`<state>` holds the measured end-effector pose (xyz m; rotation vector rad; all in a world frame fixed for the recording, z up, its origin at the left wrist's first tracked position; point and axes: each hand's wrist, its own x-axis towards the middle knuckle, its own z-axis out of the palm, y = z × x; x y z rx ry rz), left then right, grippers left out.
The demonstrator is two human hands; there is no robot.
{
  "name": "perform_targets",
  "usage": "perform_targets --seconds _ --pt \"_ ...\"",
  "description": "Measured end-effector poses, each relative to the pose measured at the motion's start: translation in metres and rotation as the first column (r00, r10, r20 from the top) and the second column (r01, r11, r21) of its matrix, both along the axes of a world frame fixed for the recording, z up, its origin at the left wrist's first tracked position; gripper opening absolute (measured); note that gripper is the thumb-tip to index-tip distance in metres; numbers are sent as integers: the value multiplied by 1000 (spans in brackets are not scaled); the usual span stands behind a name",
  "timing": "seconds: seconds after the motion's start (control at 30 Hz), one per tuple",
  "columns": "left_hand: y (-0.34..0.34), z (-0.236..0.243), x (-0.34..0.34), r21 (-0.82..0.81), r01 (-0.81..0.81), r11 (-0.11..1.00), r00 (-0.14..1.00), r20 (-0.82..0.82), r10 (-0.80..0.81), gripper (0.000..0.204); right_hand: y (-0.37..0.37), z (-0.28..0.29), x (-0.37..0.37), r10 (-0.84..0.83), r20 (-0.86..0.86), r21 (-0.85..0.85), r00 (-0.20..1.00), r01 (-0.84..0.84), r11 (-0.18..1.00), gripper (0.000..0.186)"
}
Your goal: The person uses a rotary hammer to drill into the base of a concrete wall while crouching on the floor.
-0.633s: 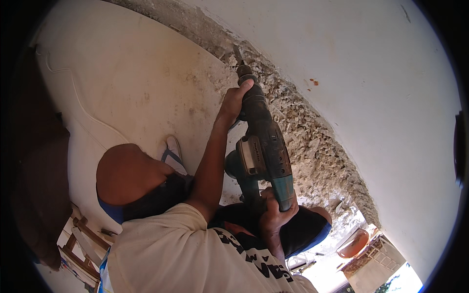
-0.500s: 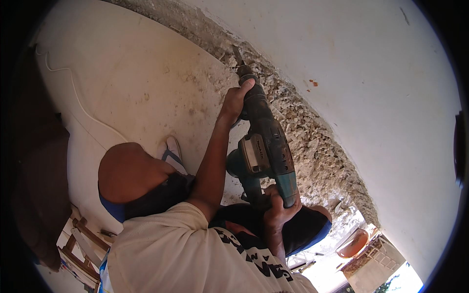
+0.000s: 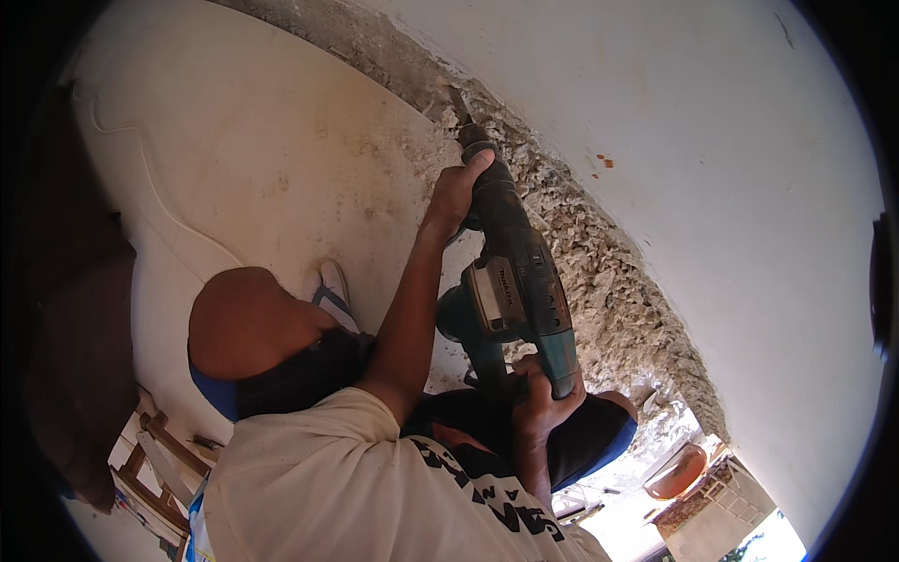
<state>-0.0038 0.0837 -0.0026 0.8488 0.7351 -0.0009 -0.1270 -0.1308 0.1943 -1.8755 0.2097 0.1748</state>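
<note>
A dark green and black rotary hammer [image 3: 520,267] lies slantwise between my hands. My left hand [image 3: 456,195] is closed at its front end, by the collar, with the thumb laid along the barrel. Around the rear handle my right hand [image 3: 545,403] is wrapped; the trigger is partly hidden by the fingers. The metal chisel bit [image 3: 459,105] points away from me into a rough groove of broken concrete [image 3: 412,75] along the foot of the wall. I cannot tell how deep its tip sits.
Loose rubble [image 3: 609,281] fills the trench along the white wall [image 3: 712,159]. My bent knees and a sandalled foot [image 3: 331,295] rest beside the dusty pale floor [image 3: 281,140]. A white cable [image 3: 159,192] runs at left, near wooden pieces [image 3: 169,450]. An orange-brown basin [image 3: 676,471] stands at lower right.
The rotary hammer and both hands have shifted slightly to the right. My grip on the tool looks the same.
</note>
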Motion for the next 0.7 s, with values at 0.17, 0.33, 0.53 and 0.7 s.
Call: perform_targets --seconds 0.17,0.33,0.53,0.7 --pt "2 1 2 -4 -6 1000 1000 -8 6 66 -1 -1 6 22 32 30 999 -23 999 15" --pt "-1 -2 0 37 -4 999 999 -52 6 68 4 2 5 16 23 -75 1000 -14 997 17" --pt "5 -3 9 64 0 998 998 -66 4 68 3 -7 15 14 15 -40 1000 -14 999 19" --pt "4 -5 11 129 38 991 991 -133 -21 72 1 -5 18 -7 -12 -18 1000 6 1000 19"
